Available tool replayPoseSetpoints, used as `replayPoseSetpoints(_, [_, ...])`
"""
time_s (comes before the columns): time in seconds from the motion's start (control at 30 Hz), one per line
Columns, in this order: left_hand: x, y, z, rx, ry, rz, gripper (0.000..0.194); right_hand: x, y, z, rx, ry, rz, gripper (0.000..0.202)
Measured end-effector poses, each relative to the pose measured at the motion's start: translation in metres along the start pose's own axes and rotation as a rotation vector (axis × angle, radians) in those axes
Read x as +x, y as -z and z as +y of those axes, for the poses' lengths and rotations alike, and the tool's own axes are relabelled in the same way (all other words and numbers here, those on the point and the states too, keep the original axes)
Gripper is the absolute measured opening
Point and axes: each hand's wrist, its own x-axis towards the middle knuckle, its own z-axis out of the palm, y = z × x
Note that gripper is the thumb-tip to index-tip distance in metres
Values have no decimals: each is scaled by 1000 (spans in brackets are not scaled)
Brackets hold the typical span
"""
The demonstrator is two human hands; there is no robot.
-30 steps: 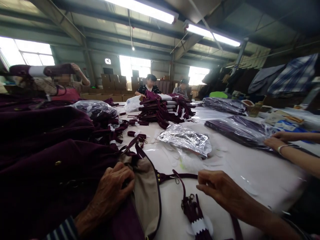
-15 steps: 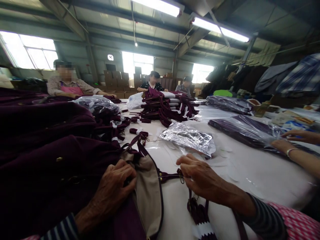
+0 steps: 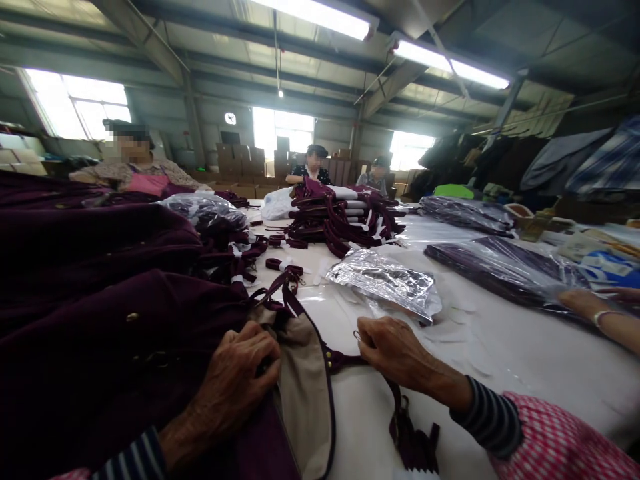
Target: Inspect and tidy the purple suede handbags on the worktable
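A dark purple bag (image 3: 165,327) lies in front of me, its beige lining (image 3: 305,387) exposed along a zippered edge. My left hand (image 3: 243,363) is closed on the bag beside the lining. My right hand (image 3: 387,350) is closed at the end of a short purple tab (image 3: 345,361) that sticks out from the bag's side. A small metal hook (image 3: 357,335) pokes out by its fingers. Below that hand, a folded purple strap (image 3: 415,433) with a metal clip lies on the white table (image 3: 360,420), its upper end running up toward the hand.
Beyond my right hand lies a shiny clear plastic bag (image 3: 385,277). Stacked purple bags (image 3: 345,213) stand mid-table, with bundled straps (image 3: 287,267) nearby. At right, a co-worker's hand (image 3: 583,303) touches a plastic-wrapped purple bag (image 3: 505,267). Other people sit across the table.
My right hand has closed more tightly at the tab's end, and the hook now points up by its fingers. My left hand keeps its hold. The whole view has shifted slightly.
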Motion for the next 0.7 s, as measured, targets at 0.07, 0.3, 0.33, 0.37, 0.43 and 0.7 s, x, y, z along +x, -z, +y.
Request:
replayPoseSetpoints(0.07, [-1, -1, -1, 10, 6, 0, 11, 7, -1, -1, 54, -36, -8, 15])
replayPoseSetpoints(0.3, [-2, -3, -4, 25, -9, 7, 11, 8, 18, 18, 290, -41, 7, 20])
replayPoseSetpoints(0.33, [-1, -3, -3, 18, -12, 10, 11, 4, 24, 22, 295, -42, 3, 21])
replayPoseSetpoints(0.37, [-1, -3, -3, 12, -13, 12, 10, -1, 29, 27, 279, -46, -8, 23])
replayPoseSetpoints(0.43, [0, -3, -2, 4, -7, 14, 10, -14, 38, 37, 208, -63, -31, 25])
replayPoseSetpoints(0.7, [-1, -3, -4, 7, -16, 22, 12, -48, 45, 65, -31, -113, -58, 23])
